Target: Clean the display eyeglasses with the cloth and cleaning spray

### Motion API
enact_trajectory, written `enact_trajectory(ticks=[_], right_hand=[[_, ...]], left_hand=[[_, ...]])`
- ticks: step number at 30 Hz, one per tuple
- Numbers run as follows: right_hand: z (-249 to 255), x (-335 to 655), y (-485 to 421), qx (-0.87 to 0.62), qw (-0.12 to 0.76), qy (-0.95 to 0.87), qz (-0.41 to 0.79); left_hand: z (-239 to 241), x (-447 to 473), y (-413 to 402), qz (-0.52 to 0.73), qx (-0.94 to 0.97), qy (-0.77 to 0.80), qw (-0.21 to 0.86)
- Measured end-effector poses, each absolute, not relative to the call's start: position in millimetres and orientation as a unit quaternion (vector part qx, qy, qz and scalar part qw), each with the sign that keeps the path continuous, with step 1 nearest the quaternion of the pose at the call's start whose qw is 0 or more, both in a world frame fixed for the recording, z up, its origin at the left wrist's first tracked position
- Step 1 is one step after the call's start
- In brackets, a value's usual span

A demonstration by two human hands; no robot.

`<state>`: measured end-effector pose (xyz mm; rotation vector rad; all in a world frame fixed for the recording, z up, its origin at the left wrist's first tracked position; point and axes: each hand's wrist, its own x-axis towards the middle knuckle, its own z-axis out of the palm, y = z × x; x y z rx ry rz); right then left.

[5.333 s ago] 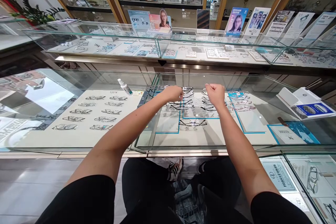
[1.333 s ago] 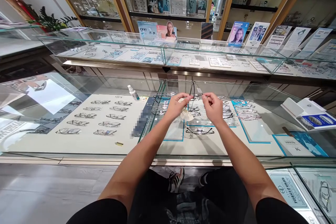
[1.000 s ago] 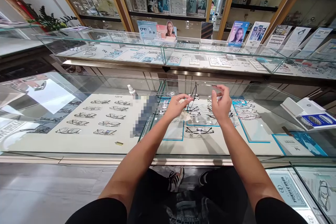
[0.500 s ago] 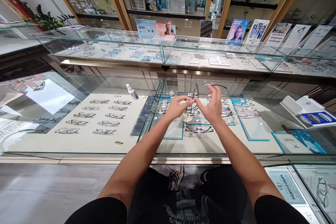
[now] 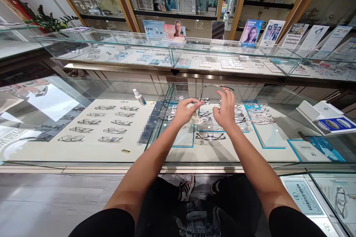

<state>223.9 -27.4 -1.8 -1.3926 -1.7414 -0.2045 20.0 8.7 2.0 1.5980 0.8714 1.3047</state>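
Over the glass counter, my left hand [image 5: 184, 113] pinches a pair of eyeglasses [image 5: 213, 86] between thumb and fingers. A pale cloth [image 5: 197, 119] hangs beneath that hand, partly hidden by it. My right hand [image 5: 226, 110] is to the right, its raised fingers at the thin dark temple arm and its thumb bent inward. The lenses are hard to make out against the frames displayed below. Under the glass, a dark-rimmed pair of glasses [image 5: 210, 136] lies nearest to my hands.
A white spray bottle [image 5: 139, 97] stands to the left on the counter [image 5: 91, 155], beyond rows of displayed frames. An open white box [image 5: 328, 116] sits at the right. Another glass showcase [image 5: 122, 68] with standing leaflets runs across behind.
My right thumb has drawn away from my left fingers, opening a gap between the hands. The eyeglasses have shifted slightly left and up, and more of the cloth shows.
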Motion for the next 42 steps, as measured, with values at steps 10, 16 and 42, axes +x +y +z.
enact_trajectory(ticks=[10, 16, 42], right_hand=[[-21, 223, -21, -0.635, 0.356, -0.685, -0.031], [-20, 222, -23, -0.650, 0.303, -0.697, -0.020], [-2, 208, -33, -0.435, 0.503, -0.731, 0.150]], left_hand=[[3, 15, 14, 0.597, 0.585, 0.375, 0.401], [0, 16, 14, 0.587, 0.594, 0.376, 0.402], [2, 15, 15, 0.495, 0.655, 0.322, 0.471]])
